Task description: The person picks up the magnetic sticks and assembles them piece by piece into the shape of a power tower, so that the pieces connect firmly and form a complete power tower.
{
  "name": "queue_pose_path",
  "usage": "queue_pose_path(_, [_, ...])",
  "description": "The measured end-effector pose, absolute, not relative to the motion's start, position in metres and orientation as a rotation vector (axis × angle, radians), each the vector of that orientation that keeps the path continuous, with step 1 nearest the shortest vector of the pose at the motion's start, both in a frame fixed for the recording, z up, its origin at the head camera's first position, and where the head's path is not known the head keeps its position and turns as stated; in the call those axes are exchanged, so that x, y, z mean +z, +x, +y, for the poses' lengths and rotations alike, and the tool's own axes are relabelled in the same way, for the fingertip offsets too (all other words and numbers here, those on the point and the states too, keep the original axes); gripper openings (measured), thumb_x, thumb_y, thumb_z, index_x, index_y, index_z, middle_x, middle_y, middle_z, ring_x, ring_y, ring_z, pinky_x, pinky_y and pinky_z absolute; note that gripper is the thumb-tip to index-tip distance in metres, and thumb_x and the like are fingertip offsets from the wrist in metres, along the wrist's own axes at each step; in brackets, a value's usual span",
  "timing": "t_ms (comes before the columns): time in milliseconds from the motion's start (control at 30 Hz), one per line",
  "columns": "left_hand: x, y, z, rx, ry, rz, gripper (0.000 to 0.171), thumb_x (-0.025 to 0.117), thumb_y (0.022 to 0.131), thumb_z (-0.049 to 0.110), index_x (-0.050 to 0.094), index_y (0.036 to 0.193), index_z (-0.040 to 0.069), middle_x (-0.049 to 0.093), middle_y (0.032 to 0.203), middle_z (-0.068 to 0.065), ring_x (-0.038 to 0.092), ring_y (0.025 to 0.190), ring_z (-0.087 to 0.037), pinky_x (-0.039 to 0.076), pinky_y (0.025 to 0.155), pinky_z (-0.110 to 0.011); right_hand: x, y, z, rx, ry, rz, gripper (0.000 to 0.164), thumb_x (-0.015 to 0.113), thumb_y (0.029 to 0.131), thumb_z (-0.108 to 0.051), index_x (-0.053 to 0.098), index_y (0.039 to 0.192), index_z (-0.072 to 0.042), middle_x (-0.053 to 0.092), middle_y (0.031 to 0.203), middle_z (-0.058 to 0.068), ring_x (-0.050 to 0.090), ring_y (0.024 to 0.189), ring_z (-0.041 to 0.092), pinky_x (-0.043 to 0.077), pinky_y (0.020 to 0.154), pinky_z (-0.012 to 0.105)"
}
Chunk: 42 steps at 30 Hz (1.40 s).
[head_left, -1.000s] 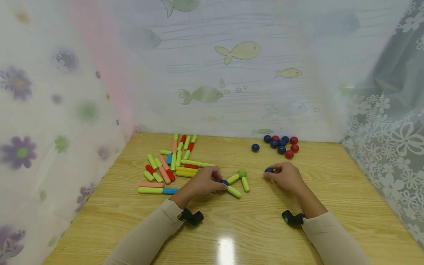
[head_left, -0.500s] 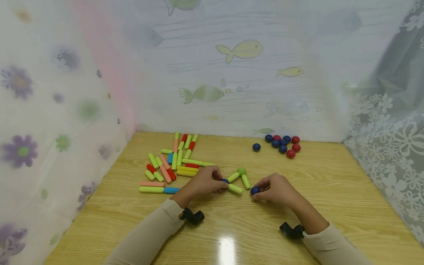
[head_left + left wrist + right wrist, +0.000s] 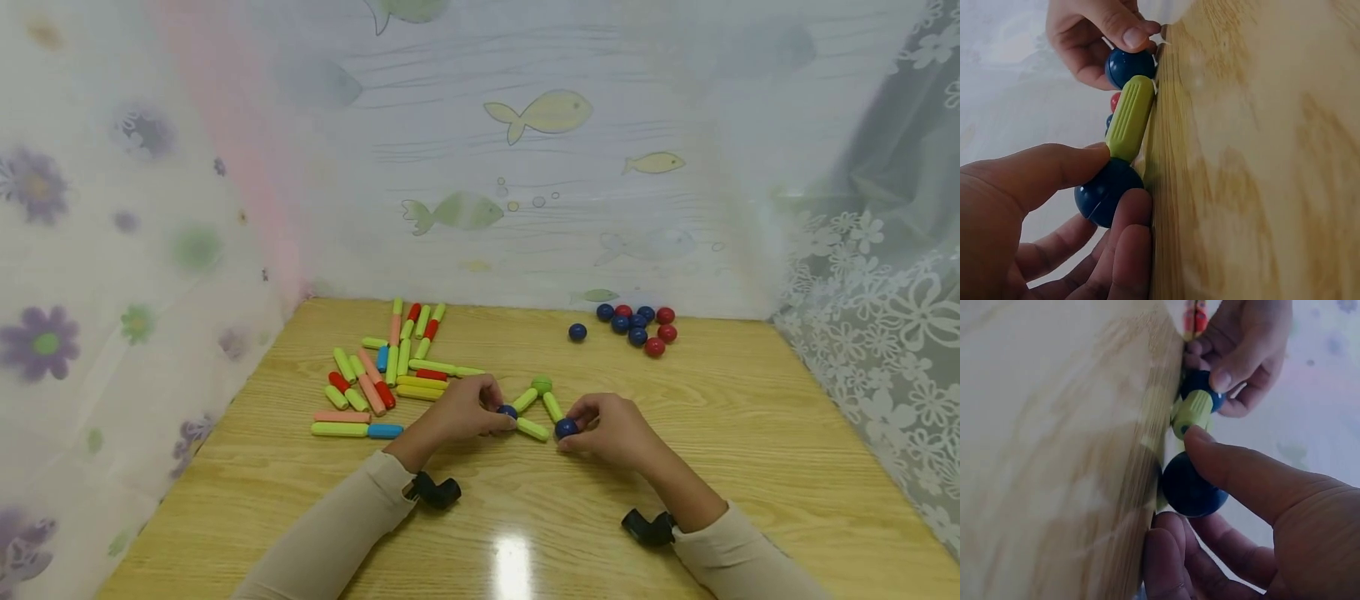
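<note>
My left hand (image 3: 467,408) pinches a dark blue ball (image 3: 507,412) at the middle of the table. Two lime sticks run from that ball: one stick (image 3: 527,401) reaches up to a green ball (image 3: 542,385), the other stick (image 3: 532,430) points right with its far end free. From the green ball a third lime stick (image 3: 553,407) slants down toward my right hand (image 3: 611,429). Between thumb and fingers the right hand grips another blue ball (image 3: 1194,484), right at that stick's lower end. In the left wrist view the free-ended stick (image 3: 1130,119) overlaps the right ball.
Lime, red, pink, yellow and blue sticks (image 3: 375,387) lie in a loose group at the left. Several blue and red balls (image 3: 637,337) cluster at the back right, with one blue ball (image 3: 577,332) apart. Printed curtains (image 3: 450,125) stand behind the wooden table (image 3: 750,433).
My right hand has carried its blue ball left and nearer to me, up to the lower end of the slanting lime stick. The left hand has kept its hold in place.
</note>
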<state>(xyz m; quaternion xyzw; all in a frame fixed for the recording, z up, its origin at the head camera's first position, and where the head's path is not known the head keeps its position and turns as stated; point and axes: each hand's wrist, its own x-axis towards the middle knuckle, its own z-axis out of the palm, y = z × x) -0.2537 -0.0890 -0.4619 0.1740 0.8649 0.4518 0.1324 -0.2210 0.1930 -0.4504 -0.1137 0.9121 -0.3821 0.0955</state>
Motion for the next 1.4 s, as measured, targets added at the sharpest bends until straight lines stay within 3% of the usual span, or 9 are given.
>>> queue_pose_path(200, [-0.4638,-0.2540,-0.0874,1.256,0.523,2.547,0.028,0.084,0.087,0.035,0.071,0.105,0.016,0.067,0.089,-0.001,0.066,0.072,-0.016,0.055,0.062,-0.032,-0.4521,-0.2207,0.1890,-1.138,-0.319,2.722,0.040,0.095,0.075,-0.030,0.074,0.106,-0.015,0.071,0.105,0.002,0.064,0.082,0.013,0.052,0.070,0.031])
queue_pose_path(400, [-0.4638,-0.2534,-0.0866,1.236,0.517,2.562,0.025,0.084,0.088,0.037,0.072,0.100,0.019,0.067,0.089,0.000,0.063,0.073,-0.016,0.053,0.061,-0.031,-0.4551,-0.2210,0.1864,-1.206,-0.293,2.672,0.042,0.095,0.075,-0.026,0.072,0.108,-0.015,0.072,0.107,0.005,0.070,0.088,0.013,0.055,0.069,0.030])
queue_pose_path(733, [-0.4633,-0.2518,-0.0868,1.256,0.502,2.544,0.024,0.081,0.090,0.037,0.071,0.101,0.019,0.068,0.088,-0.001,0.065,0.073,-0.016,0.054,0.062,-0.032,-0.4589,-0.2239,0.1865,-1.451,-0.283,2.471,0.047,0.094,0.076,-0.016,0.070,0.115,-0.006,0.071,0.115,0.010,0.072,0.104,0.021,0.061,0.084,0.034])
queue_pose_path(1133, [-0.4637,-0.2527,-0.0875,1.389,0.423,2.413,0.022,0.075,0.096,0.033,0.073,0.106,0.014,0.073,0.095,-0.003,0.073,0.079,-0.017,0.062,0.068,-0.035,-0.4550,-0.2232,0.1887,-1.427,-0.360,2.396,0.041,0.092,0.078,-0.016,0.072,0.114,-0.010,0.069,0.125,0.010,0.067,0.119,0.029,0.059,0.091,0.037])
queue_pose_path(1400, [-0.4612,-0.2541,-0.0867,1.436,0.379,2.348,0.024,0.074,0.097,0.031,0.073,0.109,0.010,0.075,0.094,-0.005,0.075,0.081,-0.019,0.063,0.070,-0.035,-0.4549,-0.2248,0.1932,-1.687,-0.224,2.136,0.053,0.086,0.084,-0.014,0.067,0.131,0.000,0.062,0.138,0.017,0.065,0.117,0.019,0.060,0.086,0.028])
